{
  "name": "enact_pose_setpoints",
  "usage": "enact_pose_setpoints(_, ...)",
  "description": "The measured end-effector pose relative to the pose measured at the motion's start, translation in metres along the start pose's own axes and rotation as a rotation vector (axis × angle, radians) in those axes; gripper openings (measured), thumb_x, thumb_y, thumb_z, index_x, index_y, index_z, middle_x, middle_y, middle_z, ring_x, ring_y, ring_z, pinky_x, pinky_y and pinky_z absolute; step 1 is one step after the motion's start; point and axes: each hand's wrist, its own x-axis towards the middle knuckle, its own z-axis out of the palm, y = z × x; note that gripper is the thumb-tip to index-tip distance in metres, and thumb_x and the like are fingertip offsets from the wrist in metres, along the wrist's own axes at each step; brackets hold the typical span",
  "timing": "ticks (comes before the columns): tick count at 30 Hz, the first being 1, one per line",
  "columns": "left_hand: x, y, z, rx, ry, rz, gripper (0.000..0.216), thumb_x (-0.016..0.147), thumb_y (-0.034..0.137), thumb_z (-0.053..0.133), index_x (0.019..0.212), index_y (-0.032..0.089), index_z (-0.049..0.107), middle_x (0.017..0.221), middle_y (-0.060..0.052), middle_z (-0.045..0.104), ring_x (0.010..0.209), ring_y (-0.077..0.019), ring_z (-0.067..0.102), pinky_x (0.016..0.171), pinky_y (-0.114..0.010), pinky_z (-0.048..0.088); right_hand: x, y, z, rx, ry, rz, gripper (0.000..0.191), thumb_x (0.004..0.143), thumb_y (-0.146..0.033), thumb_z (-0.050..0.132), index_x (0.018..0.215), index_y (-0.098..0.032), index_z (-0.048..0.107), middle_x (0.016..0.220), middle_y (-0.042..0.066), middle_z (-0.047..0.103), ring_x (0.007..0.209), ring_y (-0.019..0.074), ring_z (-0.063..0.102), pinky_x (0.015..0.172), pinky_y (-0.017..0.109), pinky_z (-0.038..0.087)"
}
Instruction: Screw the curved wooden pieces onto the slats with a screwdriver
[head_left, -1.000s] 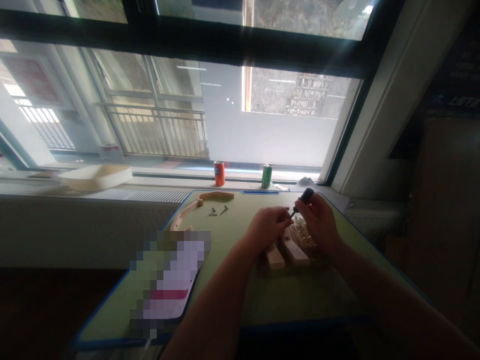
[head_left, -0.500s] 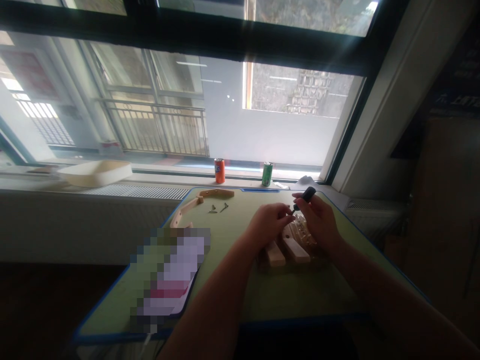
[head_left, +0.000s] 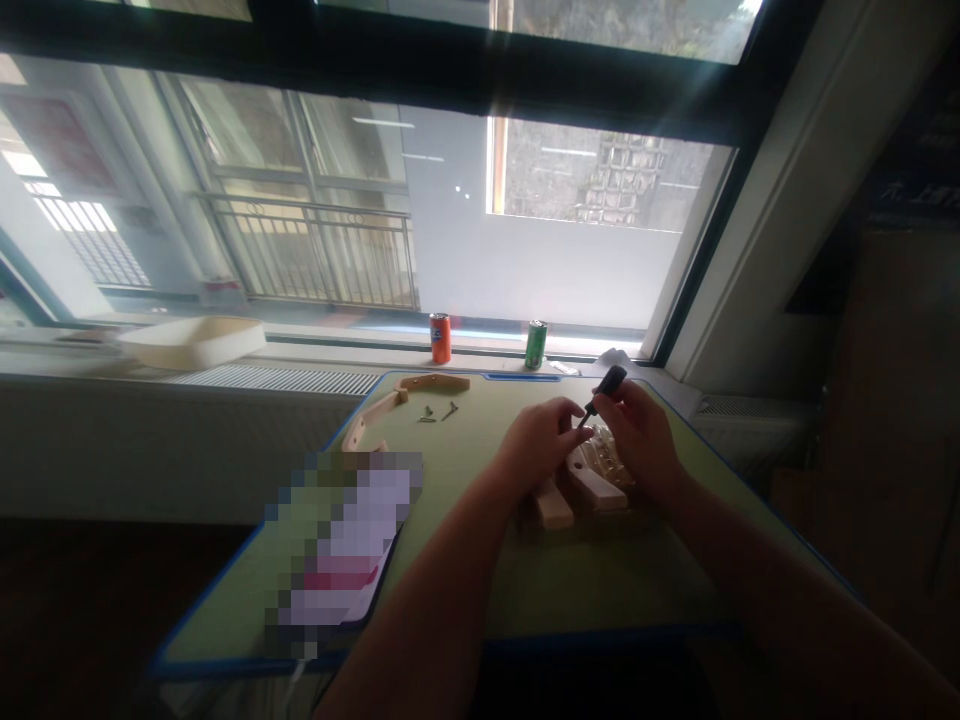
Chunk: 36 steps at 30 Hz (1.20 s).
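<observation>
My right hand [head_left: 646, 430] is closed around a screwdriver [head_left: 609, 382] with a black handle, its shaft slanting down to the left. Close to the screwdriver's tip, the thumb and fingers of my left hand [head_left: 541, 440] are pinched together; whatever they hold is hidden. Below the hands lie two pale wooden pieces, a left one [head_left: 555, 506] and a right one [head_left: 600, 487] with a dark hole. A clear plastic bag [head_left: 609, 455] with small metallic-looking bits rests beside the right piece, partly behind my right hand.
Curved wooden parts [head_left: 369, 418] and several screws [head_left: 427, 414] lie at the table's far left. A pixelated, light purple flat object [head_left: 352, 550] is at the near left. An orange can [head_left: 440, 340], a green can [head_left: 535, 346] and a cream tray [head_left: 196, 345] stand along the windowsill.
The screwdriver's handle has risen slightly and its shaft stands a little steeper. The right wooden piece has shifted slightly up and to the right. Both hands keep their grip.
</observation>
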Motion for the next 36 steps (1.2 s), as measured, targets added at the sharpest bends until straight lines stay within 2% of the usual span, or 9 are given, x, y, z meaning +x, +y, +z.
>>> enact_pose_setpoints(5,-0.0009,-0.0008,-0.0001,-0.057,-0.026,0.016,0.025,0.079,0.039,0.053,0.086,0.017,0.063,0.073,0.000,0.063,0.064,-0.0119,0.054,0.058,-0.023,0.039,0.0005,0.0025,0.0012,0.014,0.015,0.035,0.019,0.075,-0.037,0.062,0.079,-0.021,0.053,0.072,-0.002,0.054,0.066,0.0143,0.052,0.060,0.028,0.042)
enact_pose_setpoints(8,-0.0009,-0.0013,-0.0001,-0.089,-0.054,0.021,0.026,0.080,0.039,0.051,0.086,0.017,0.064,0.072,0.000,0.063,0.064,-0.0121,0.054,0.060,-0.023,0.040,-0.0005,-0.0004,0.0016,0.015,0.028,0.020,0.018,0.076,-0.036,0.060,0.082,-0.020,0.055,0.076,0.000,0.056,0.068,0.0147,0.053,0.062,0.029,0.042)
enact_pose_setpoints(12,-0.0007,-0.0003,-0.0010,-0.101,-0.065,0.023,0.027,0.082,0.036,0.049,0.088,0.016,0.066,0.075,-0.001,0.064,0.066,-0.0128,0.055,0.062,-0.024,0.040,-0.0024,-0.0026,0.0010,0.061,0.010,0.003,0.018,0.082,-0.030,0.050,0.093,-0.021,0.060,0.085,0.002,0.060,0.075,0.0159,0.054,0.066,0.030,0.042)
enact_pose_setpoints(16,-0.0009,0.0020,-0.0023,-0.095,-0.075,0.022,0.027,0.083,0.035,0.048,0.087,0.015,0.066,0.075,-0.001,0.065,0.067,-0.0132,0.056,0.063,-0.025,0.040,-0.0028,-0.0030,-0.0002,0.070,-0.039,-0.016,0.025,0.084,-0.024,0.040,0.099,-0.022,0.061,0.085,0.002,0.059,0.076,0.0163,0.053,0.066,0.030,0.041)
enact_pose_setpoints(19,-0.0012,0.0036,-0.0029,-0.082,-0.056,0.014,0.028,0.082,0.036,0.048,0.088,0.015,0.065,0.076,-0.002,0.065,0.067,-0.0129,0.055,0.062,-0.024,0.040,-0.0021,-0.0046,-0.0002,0.003,-0.047,-0.041,0.022,0.085,-0.029,0.044,0.098,-0.021,0.060,0.085,0.003,0.059,0.077,0.0169,0.054,0.067,0.031,0.042)
enact_pose_setpoints(23,-0.0013,0.0037,-0.0026,-0.077,-0.027,-0.014,0.030,0.076,0.041,0.056,0.088,0.014,0.063,0.076,-0.002,0.064,0.064,-0.0124,0.054,0.058,-0.023,0.039,-0.0013,-0.0027,0.0012,-0.036,-0.036,-0.027,0.015,0.079,-0.035,0.055,0.084,-0.020,0.057,0.077,0.001,0.056,0.069,0.0157,0.053,0.060,0.029,0.042)
enact_pose_setpoints(27,-0.0013,0.0025,-0.0020,-0.096,-0.039,0.004,0.027,0.080,0.037,0.051,0.085,0.015,0.064,0.075,-0.002,0.064,0.065,-0.0127,0.055,0.059,-0.023,0.040,-0.0009,0.0025,0.0024,-0.021,-0.012,-0.003,0.017,0.075,-0.036,0.060,0.080,-0.021,0.054,0.073,-0.001,0.053,0.064,0.0144,0.050,0.057,0.029,0.041)
enact_pose_setpoints(32,-0.0011,0.0013,-0.0019,-0.111,-0.068,0.029,0.029,0.083,0.036,0.047,0.090,0.016,0.067,0.077,-0.002,0.066,0.070,-0.0141,0.056,0.065,-0.024,0.041,-0.0015,-0.0010,-0.0002,-0.006,-0.006,-0.067,0.016,0.082,-0.031,0.051,0.093,-0.022,0.058,0.080,0.001,0.055,0.071,0.0155,0.051,0.064,0.030,0.042)
enact_pose_setpoints(36,-0.0010,0.0016,-0.0023,-0.109,-0.067,0.028,0.030,0.083,0.036,0.046,0.090,0.016,0.068,0.076,-0.002,0.066,0.069,-0.0138,0.056,0.064,-0.024,0.040,-0.0015,-0.0047,-0.0016,-0.021,0.006,-0.079,0.015,0.085,-0.030,0.046,0.088,-0.021,0.058,0.078,0.001,0.054,0.072,0.0154,0.050,0.064,0.029,0.041)
